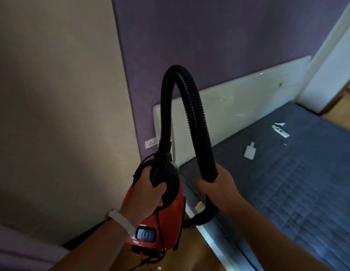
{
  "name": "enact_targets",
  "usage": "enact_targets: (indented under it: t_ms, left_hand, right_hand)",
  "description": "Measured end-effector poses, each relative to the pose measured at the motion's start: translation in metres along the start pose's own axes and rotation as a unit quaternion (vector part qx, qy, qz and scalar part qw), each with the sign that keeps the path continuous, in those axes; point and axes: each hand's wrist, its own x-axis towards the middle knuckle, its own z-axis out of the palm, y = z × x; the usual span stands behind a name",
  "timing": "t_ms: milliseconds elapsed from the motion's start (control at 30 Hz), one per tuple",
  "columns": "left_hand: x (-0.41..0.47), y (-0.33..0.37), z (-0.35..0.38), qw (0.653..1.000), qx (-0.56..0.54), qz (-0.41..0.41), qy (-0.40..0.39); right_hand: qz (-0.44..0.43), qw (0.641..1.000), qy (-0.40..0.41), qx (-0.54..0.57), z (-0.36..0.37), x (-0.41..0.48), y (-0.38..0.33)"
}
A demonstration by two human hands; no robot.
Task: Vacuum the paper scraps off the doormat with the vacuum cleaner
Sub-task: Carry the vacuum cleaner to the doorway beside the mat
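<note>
Beige wall [52, 94] fills 9 o'clock and purple wall [219, 36] fills 12. A blue-grey mattress [297, 182] takes 3 to 5 o'clock, with a white headboard [238, 100] behind it at 1 to 2.

At centre, a black hose [195, 114] arcs up in a tall loop, likely raised so it does not drag or kink while carried. The red vacuum cleaner [170, 212] hangs at 6 o'clock, nose up and power button [146, 234] facing the camera, off the floor. This looks like transport, not suction yet.

The left hand [148, 190] has its fingers wrapped tight round the black carry handle and takes the weight. The right hand [219, 188], at 5 o'clock from the loop, is clamped round the hose's lower end to steer it. A white wristband [121, 220] sits on the left wrist.

A wall socket [151, 143] is at 9 o'clock of the hose, and the thin cord [160, 231] dangles down the body. Small white bits [249, 152] lie on the mattress at 3 o'clock.

The doormat and paper scraps are not in view, so the person has to reach them first.
</note>
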Motion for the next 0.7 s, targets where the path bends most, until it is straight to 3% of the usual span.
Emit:
enact_targets:
  t_ms: [167,367,700]
  left_hand:
    - [-0.036,0.002,-0.009,0.992,0.057,0.08,-0.078]
    - [-0.067,0.018,0.001,0.976,0.073,0.126,-0.159]
    - [-0.131,0.036,0.1,0.947,0.062,0.16,-0.272]
  right_hand:
    - [-0.012,0.994,0.1,-0.031,-0.006,-0.056,-0.008]
    - [0.037,0.975,0.202,-0.079,-0.026,-0.13,0.002]
    - [0.12,0.944,0.293,-0.089,-0.104,-0.267,0.038]
